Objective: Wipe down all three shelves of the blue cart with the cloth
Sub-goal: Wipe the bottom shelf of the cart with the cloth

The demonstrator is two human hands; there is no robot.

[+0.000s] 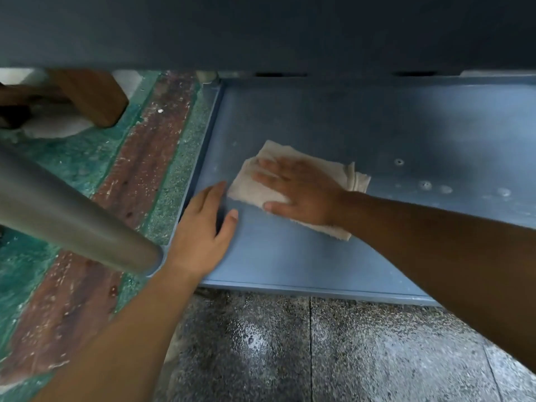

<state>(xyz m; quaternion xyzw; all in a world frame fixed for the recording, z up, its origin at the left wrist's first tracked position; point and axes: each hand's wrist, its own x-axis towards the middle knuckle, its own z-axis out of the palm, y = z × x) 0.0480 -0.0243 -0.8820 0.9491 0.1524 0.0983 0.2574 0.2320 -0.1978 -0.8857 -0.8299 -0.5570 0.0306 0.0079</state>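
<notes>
Head view shows the cloth (252,195) lying folded on the bottom shelf (319,256) of the blue cart (319,292), toward its left side. Your right hand (301,192) lies flat on it, fingers straight and spread — pressing, not gripping. Your left hand (200,227) rests open on the shelf just beside the cloth's left edge, near the raised rim, holding nothing. A grey metal post (72,216) crosses at left — speckled floor (290,352) lies in front of the shelf.

Cloth (293,187) on bottom shelf (377,134) (left part), under right hand (301,192).
</notes>
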